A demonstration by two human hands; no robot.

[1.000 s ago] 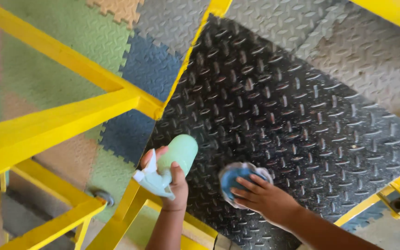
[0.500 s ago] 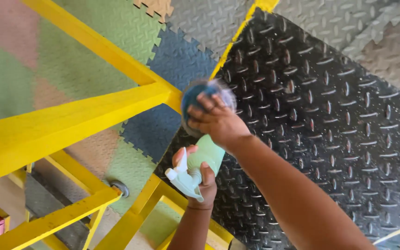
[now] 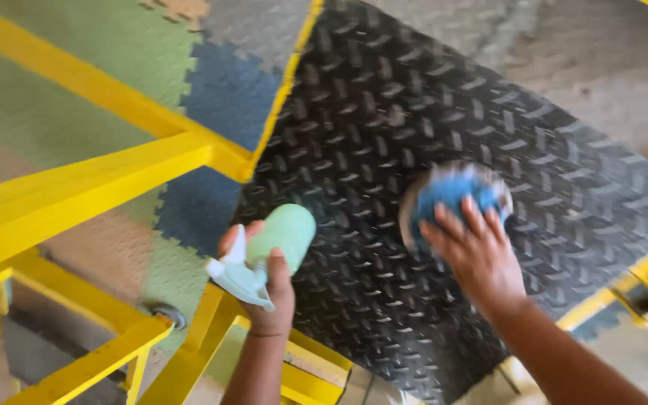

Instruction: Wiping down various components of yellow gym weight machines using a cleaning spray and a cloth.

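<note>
The left hand (image 3: pixel 268 289), low and just left of centre in the frame, has its fingers wrapped around a pale green plastic spray bottle (image 3: pixel 279 236) with a light blue trigger head (image 3: pixel 240 276). The bottle points up and to the right, its rounded base over the near edge of the black diamond-pattern metal plate (image 3: pixel 384 135).

To the right of centre, the right hand (image 3: pixel 478 251) presses flat on a blue cloth (image 3: pixel 451 196), fingers spread over it and touching it. The cloth lies on the plate and is blurred, so its exact shape cannot be told. The two hands are well apart, with bare plate between them.

The plate fills the middle and right of the frame and is edged by a yellow painted metal frame (image 3: pixel 279 97). Thick yellow beams (image 3: pixel 76 195) run across the left side and lower left. Beneath them, in the upper left, lies a floor of interlocking foam mats (image 3: pixel 226 82) in green, blue, grey and tan. A grey concrete floor (image 3: pixel 601 60) shows in the upper right.
</note>
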